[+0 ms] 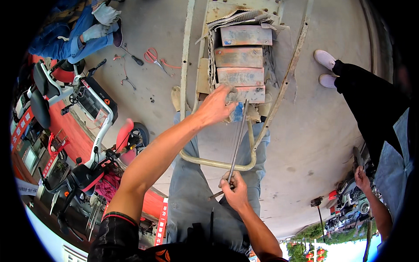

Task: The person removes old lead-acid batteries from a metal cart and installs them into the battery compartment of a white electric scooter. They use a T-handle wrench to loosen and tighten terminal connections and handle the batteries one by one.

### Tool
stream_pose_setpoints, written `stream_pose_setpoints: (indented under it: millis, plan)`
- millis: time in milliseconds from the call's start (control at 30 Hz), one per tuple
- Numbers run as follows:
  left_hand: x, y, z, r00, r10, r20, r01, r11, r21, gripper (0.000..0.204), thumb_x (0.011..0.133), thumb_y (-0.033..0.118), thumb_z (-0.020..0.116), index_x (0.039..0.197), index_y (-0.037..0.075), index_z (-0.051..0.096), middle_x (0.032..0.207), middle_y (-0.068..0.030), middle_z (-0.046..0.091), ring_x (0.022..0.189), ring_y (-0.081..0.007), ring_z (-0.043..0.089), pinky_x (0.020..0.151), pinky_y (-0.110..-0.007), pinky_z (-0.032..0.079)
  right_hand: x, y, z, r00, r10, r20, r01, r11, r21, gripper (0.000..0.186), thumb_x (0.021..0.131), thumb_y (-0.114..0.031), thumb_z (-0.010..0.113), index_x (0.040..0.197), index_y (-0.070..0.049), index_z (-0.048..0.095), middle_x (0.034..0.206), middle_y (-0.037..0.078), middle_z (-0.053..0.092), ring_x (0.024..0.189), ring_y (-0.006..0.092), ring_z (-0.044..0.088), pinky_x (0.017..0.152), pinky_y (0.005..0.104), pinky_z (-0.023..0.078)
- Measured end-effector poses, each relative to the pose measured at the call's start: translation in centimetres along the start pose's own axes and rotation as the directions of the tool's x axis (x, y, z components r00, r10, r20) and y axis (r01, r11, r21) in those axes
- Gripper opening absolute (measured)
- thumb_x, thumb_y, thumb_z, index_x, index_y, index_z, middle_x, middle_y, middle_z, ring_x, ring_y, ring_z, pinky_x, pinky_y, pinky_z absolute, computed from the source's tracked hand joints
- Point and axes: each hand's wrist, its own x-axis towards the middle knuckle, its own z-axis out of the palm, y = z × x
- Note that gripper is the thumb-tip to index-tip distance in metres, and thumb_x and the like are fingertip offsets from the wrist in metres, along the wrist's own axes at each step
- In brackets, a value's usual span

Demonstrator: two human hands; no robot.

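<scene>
My right hand (234, 190) is closed round the lower end of a long thin metal rod (238, 146). A short crosspiece (216, 195) sticks out beside that fist, so the tool looks like a T-handle wrench. Its far tip reaches the nearest of several dusty, reddish battery-like blocks (251, 94). My left hand (217, 105) is at that block's left end, fingers bent and thumb apart, with a gap between them. Whether it touches the block is hard to tell. The blocks lie in a row inside a torn cardboard carton (211, 56).
A cream tubular metal frame (205, 162) surrounds the carton, its bend near my knees. Red-handled scissors (151, 55) and a screwdriver (136, 60) lie on the floor at left. Electric bikes (98, 135) stand further left. One person in gloves (106, 14) is upper left; another's shoes (325, 59) show right.
</scene>
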Motion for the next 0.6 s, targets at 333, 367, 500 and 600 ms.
stream_pose_setpoints:
  millis: [333,367,500,600]
  plan:
    - [-2.2,-9.1,7.8,0.794,-0.594,-0.128,0.548,0.791,-0.272,0.070,0.096,0.024,0.072,0.152,-0.008,0.045,0.145,-0.0253,0.062,0.135,-0.0310,0.061,0.112,-0.039,0.047,1.7,1.6,-12.9,0.911,0.001,-0.413,0.014,0.999,0.035,0.031,0.099,-0.003,0.061,0.130,-0.001,0.059,0.094,0.005,0.067,0.084,0.0111,0.062,0.074,0.0279,0.054]
    - [-1.9,-10.9,8.3,0.814,-0.576,-0.069,0.494,0.751,-0.439,0.069,0.101,0.029,0.067,0.154,-0.007,0.043,0.150,-0.0244,0.058,0.140,-0.0329,0.057,0.116,-0.039,0.044,3.5,2.7,-15.6,0.908,-0.004,-0.418,0.004,1.000,-0.001,0.032,0.099,-0.005,0.060,0.131,0.000,0.059,0.094,0.005,0.067,0.084,0.0118,0.062,0.075,0.0294,0.054]
    - [1.7,-7.7,7.8,0.797,-0.580,0.167,0.448,0.384,-0.807,0.079,0.104,0.049,0.060,0.159,-0.003,0.037,0.163,-0.0233,0.042,0.150,-0.0349,0.041,0.125,-0.045,0.030,12.0,12.4,-27.6,0.884,-0.039,-0.466,-0.162,0.909,-0.383,0.030,0.096,-0.007,0.062,0.125,0.001,0.064,0.094,0.013,0.073,0.084,0.0234,0.069,0.078,0.0382,0.056]
    - [3.9,-7.2,10.0,0.728,-0.684,0.056,0.493,0.465,-0.735,0.090,0.102,0.058,0.063,0.160,-0.003,0.032,0.166,-0.0220,0.037,0.153,-0.0336,0.037,0.126,-0.046,0.029,15.9,16.5,-32.9,0.875,-0.105,-0.472,-0.270,0.703,-0.657,0.029,0.094,-0.007,0.065,0.122,0.000,0.067,0.095,0.018,0.074,0.088,0.0311,0.072,0.080,0.0424,0.056]
